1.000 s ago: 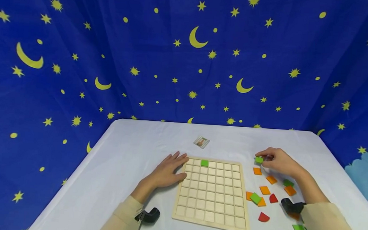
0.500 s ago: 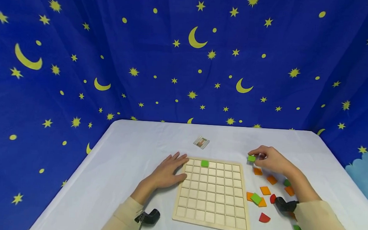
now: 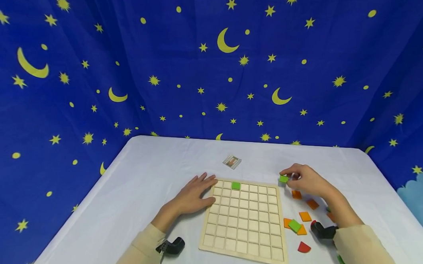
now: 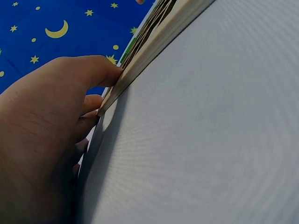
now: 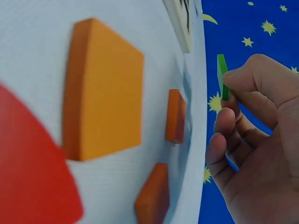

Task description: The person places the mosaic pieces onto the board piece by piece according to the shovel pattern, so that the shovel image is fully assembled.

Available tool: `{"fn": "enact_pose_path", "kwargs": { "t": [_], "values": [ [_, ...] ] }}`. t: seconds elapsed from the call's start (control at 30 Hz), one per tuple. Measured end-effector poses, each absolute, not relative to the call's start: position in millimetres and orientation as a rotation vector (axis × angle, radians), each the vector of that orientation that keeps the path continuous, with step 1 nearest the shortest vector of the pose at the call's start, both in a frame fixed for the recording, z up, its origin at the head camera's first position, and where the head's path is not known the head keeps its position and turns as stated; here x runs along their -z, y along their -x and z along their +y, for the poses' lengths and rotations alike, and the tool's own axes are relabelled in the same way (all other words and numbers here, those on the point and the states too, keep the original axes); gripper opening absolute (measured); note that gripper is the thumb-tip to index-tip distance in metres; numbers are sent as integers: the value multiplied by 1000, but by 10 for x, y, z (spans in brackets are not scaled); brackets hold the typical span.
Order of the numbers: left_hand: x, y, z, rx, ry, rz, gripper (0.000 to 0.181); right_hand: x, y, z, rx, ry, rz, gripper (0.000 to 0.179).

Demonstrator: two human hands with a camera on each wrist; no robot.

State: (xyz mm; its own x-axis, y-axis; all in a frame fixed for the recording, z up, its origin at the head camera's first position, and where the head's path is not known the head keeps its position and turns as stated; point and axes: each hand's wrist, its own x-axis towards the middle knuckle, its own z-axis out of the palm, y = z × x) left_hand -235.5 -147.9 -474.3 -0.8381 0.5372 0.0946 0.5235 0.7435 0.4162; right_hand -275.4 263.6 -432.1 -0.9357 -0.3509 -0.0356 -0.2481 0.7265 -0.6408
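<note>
A square wooden grid board lies on the table, with one green square tile set in its far row, third cell from the left. My left hand rests along the board's far left edge, fingers spread; in the left wrist view its thumb touches the rim. Right of the board's far corner, my right hand pinches another green tile between thumb and fingers. In the right wrist view that pinched green tile shows edge-on, raised off the table.
Orange tiles, a green tile lying over orange ones, and a red quarter-circle piece lie right of the board. A small picture card lies beyond it. A starry blue cloth hangs behind the table.
My right hand has moved left toward the board, carrying the pinched green tile. My left hand has stayed at the board's edge.
</note>
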Motion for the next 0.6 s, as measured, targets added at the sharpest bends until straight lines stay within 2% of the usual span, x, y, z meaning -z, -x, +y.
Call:
{"fn": "enact_pose_path", "kwargs": {
  "t": [0.6],
  "values": [
    [4730, 2363, -1466, -681, -877, 2904, 66, 4306, 2762, 2412, 1035, 638, 2754, 34]
  ]
}}
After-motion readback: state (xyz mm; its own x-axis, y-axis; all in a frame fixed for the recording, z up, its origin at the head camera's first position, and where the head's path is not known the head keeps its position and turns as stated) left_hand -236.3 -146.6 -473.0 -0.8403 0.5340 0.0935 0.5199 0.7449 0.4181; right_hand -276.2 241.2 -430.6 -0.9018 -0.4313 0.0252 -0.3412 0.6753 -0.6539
